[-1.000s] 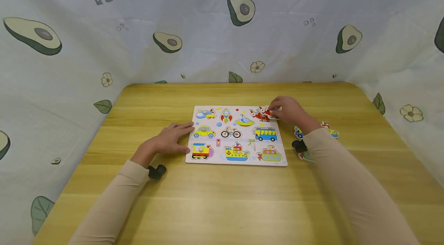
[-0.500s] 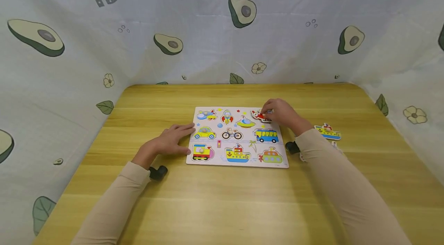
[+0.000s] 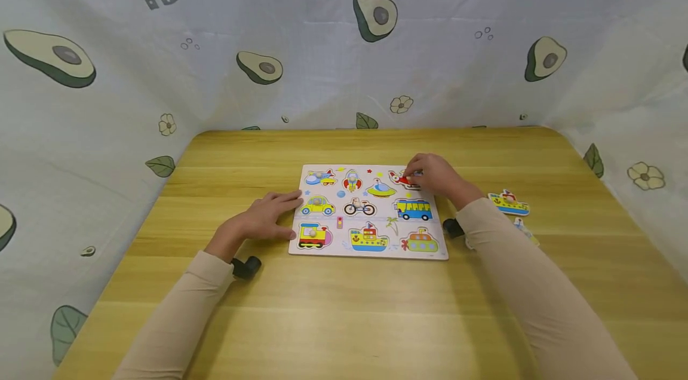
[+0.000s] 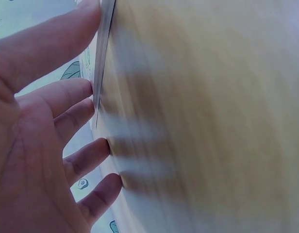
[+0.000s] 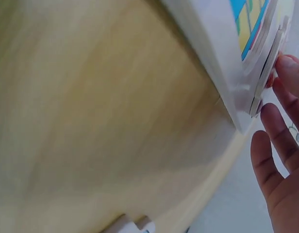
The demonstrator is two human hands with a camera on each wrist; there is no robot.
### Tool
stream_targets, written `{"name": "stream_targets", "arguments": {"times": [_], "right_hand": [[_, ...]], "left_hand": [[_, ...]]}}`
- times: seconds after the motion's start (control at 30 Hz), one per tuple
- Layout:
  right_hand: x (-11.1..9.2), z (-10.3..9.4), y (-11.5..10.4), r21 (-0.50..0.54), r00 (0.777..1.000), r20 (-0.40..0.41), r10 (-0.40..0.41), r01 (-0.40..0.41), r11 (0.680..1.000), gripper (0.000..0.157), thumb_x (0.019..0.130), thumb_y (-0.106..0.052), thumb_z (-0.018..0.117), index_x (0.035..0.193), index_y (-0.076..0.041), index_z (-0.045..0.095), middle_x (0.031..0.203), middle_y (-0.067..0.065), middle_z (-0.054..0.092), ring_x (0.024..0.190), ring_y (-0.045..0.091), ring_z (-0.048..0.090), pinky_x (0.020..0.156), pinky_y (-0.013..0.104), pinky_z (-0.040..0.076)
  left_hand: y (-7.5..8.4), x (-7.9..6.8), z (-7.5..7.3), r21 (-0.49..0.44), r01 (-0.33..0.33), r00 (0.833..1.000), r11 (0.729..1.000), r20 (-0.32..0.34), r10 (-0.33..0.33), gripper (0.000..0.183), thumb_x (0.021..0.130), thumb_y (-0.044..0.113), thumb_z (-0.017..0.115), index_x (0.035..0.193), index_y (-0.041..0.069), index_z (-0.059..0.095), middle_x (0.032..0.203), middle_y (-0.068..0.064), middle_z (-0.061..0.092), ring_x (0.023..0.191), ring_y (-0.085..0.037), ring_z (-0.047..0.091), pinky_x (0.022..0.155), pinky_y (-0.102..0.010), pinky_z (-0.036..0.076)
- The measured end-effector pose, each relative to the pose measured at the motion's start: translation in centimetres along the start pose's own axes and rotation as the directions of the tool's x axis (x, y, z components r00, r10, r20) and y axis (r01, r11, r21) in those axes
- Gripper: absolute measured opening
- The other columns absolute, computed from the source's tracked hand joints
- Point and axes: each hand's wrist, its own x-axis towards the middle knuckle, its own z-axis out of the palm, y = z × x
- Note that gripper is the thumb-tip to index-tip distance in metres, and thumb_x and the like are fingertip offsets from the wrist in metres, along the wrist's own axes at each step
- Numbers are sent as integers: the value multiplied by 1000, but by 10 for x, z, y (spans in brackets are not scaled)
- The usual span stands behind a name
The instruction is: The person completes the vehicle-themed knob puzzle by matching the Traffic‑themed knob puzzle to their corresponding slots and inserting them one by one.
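On the wooden table lies a white puzzle board [image 3: 338, 250] printed with vehicles. My left hand [image 3: 260, 217] touches its left edge, fingers spread and nearly straight; the left wrist view shows the fingertips at the board's edge [image 4: 104, 53]. At the board's top right corner, my right hand [image 3: 438, 175] pinches a red helicopter puzzle piece [image 3: 396, 178] between thumb and finger. The hand hides the piece's right part. In the right wrist view the piece [image 5: 267, 68] is seen edge-on at the board's surface; whether it sits fully in its recess I cannot tell.
Right of the board lie a ship puzzle piece [image 3: 507, 203] and another piece [image 3: 525, 230] partly covered by the right sleeve [image 3: 500, 236]. A bus [image 3: 412, 209] is just below the helicopter. An avocado-print cloth [image 3: 322, 87] hangs behind the table.
My right hand has moved left with the helicopter piece, from beside the matching picture onto it, and the piece now looks lower. The left hand stays at the board's edge.
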Motion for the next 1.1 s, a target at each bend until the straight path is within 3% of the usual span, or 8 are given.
{"name": "stream_targets", "arguments": {"times": [0.7, 0.97, 1.1], "right_hand": [[4, 6, -2, 59, 995, 29, 93, -94, 994, 25, 96, -11, 61, 116, -1, 73, 128, 17, 57, 118, 37, 50, 107, 53, 43], [2, 7, 1, 69, 996, 18, 86, -88, 994, 26, 97, -12, 61, 118, -1, 72, 128, 18, 58, 119, 37, 50, 108, 53, 43], [-3, 7, 4, 14, 999, 23, 49, -50, 999, 31, 96, -13, 62, 124, -2, 69, 131, 20, 58, 121, 39, 52, 107, 54, 43]], "left_hand": [[0, -4, 2, -14, 13, 1000, 1000, -9, -13, 79, 89, 34, 72, 155, 12, 35, 166, -7, 24, 146, -40, 25, 114, -65, 25], [-1, -2, 4, -9, 7, 999, 1000, -38, -7, 78, 87, 33, 74, 153, 12, 38, 165, -8, 27, 144, -40, 28, 113, -65, 27], [1, -1, 5, -22, -1, 999, 1000, -36, 0, 78, 87, 32, 73, 153, 12, 38, 165, -8, 27, 145, -40, 27, 114, -65, 26]]}}
